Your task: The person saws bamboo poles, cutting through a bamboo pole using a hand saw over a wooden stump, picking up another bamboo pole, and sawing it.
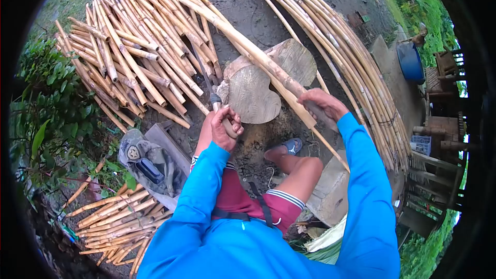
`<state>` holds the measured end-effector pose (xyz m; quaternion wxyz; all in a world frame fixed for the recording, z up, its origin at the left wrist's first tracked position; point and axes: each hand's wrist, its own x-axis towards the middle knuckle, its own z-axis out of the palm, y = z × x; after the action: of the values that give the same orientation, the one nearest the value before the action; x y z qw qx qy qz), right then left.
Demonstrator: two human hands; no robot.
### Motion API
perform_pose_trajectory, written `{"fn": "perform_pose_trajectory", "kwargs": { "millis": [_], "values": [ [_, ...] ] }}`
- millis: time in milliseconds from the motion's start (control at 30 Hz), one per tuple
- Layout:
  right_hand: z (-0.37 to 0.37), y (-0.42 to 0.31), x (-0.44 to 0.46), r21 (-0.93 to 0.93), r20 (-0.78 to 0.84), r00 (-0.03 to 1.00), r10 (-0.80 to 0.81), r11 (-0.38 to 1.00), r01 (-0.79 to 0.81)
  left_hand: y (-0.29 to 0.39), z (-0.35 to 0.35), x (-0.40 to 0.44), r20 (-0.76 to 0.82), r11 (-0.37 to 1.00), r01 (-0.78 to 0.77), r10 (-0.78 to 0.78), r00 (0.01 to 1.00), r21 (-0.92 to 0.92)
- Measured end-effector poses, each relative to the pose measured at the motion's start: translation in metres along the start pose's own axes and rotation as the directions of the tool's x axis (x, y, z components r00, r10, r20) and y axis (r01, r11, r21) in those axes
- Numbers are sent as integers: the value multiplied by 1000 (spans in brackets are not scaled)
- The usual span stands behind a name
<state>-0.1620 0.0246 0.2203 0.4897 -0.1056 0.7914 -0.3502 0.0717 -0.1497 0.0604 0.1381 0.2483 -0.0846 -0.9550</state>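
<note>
My left hand (225,128) is closed around the wooden handle of a long knife (214,98), its narrow dark blade pointing up and away beside the pile. In my right hand (326,107) is the near end of a bamboo pole (248,46), which slants away to the upper left. The pole passes over a wooden chopping block (250,93) made of a cut trunk with a notched outline. A second bamboo length (292,98) lies across the block just under the held pole, its cut end near my right hand.
Cut bamboo poles (139,46) are heaped at the upper left, with shorter pieces (119,222) at the lower left. Long tied poles (341,36) curve along the right. A camouflage cap (150,160) sits on a wooden seat. A blue drum (411,62) stands far right.
</note>
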Motion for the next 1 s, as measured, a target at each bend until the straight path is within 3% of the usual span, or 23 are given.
{"fn": "perform_pose_trajectory", "kwargs": {
  "millis": [33,100,133,167,233,367,467,600,700,733,767,833,900,1000],
  "values": [
    [-16,14,29,12,124,992,25,1000,-26,3,3,-2,-18,1000,17,-17,1000,12],
    [-28,19,43,73,184,983,-7,997,-7,7,-3,5,-7,999,18,-17,1000,44],
    [-36,41,52,234,236,954,-182,964,126,12,-1,11,-9,999,20,-19,1000,43],
    [-25,32,52,339,218,976,32,935,-107,16,-2,14,-14,999,22,-22,1000,46],
    [-10,28,55,276,258,951,170,930,-241,25,-3,24,20,995,68,-66,998,-68],
    [-1,32,66,249,249,954,167,941,-230,35,-5,31,20,991,81,-79,997,-109],
    [1,9,64,356,312,927,209,879,-318,37,-5,32,27,988,110,-108,994,-105],
    [-8,0,71,345,320,935,151,901,-263,39,-9,32,16,986,146,-145,989,-85],
    [-9,15,86,23,201,950,237,969,-247,43,-9,33,16,980,155,-155,988,-122],
    [-3,32,93,-61,113,993,43,997,-36,44,-10,33,12,978,166,-166,986,-127],
    [7,21,82,-198,13,1000,-11,980,14,44,-11,34,6,972,188,-189,982,-139],
    [18,17,77,-268,-47,999,-19,963,6,44,-10,35,25,969,195,-193,981,-152],
    [15,22,77,-641,-156,954,-256,761,99,44,-9,34,-5,973,195,-198,980,-124],
    [19,29,79,-749,-223,936,-273,663,15,47,-5,32,-16,973,198,-201,979,-121]
  ]
}}
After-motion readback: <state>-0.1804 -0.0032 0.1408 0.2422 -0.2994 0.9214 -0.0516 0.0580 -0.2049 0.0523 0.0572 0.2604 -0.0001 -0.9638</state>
